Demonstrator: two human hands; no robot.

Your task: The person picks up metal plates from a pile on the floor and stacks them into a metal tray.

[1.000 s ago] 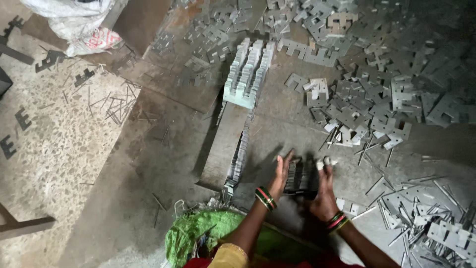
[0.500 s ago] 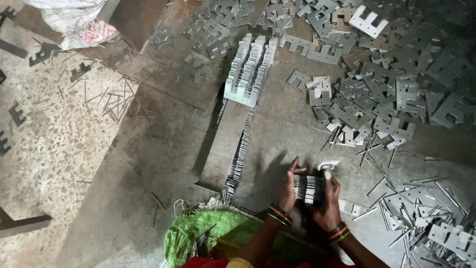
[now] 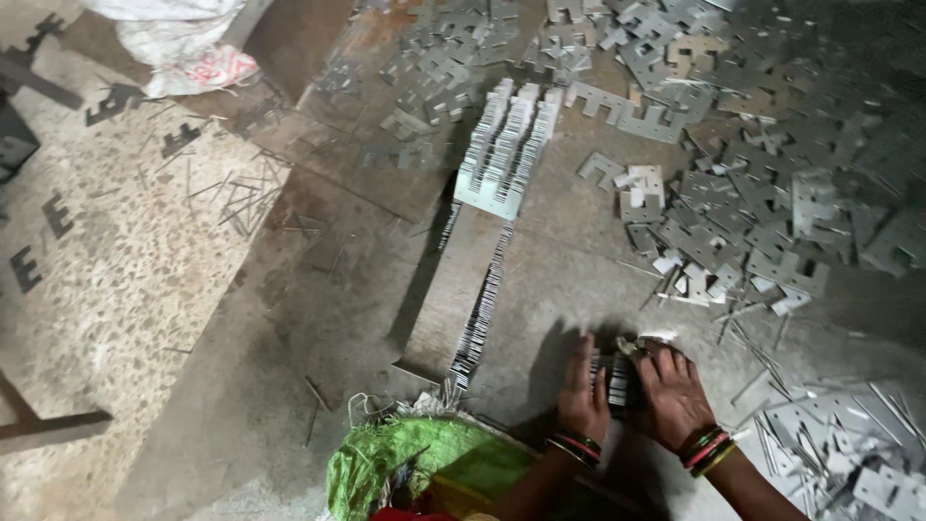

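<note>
Concrete floor (image 3: 289, 386), littered with flat metal stampings (image 3: 733, 203). Left hand (image 3: 582, 386) and right hand (image 3: 672, 391) press a small stack of plates (image 3: 617, 378) between them, near the floor's lower edge. Long stacked row (image 3: 506, 145) stands beyond; green sack (image 3: 405, 463) beside left wrist.

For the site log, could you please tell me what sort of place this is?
Probably a small metal workshop floor: stamped metal plates lie scattered on bare concrete, a neat stacked row stands nearby, and both hands press a small stack of plates.

Concrete floor (image 3: 289, 386) strewn with metal stampings (image 3: 752, 222), thin strips (image 3: 231, 198).
</note>
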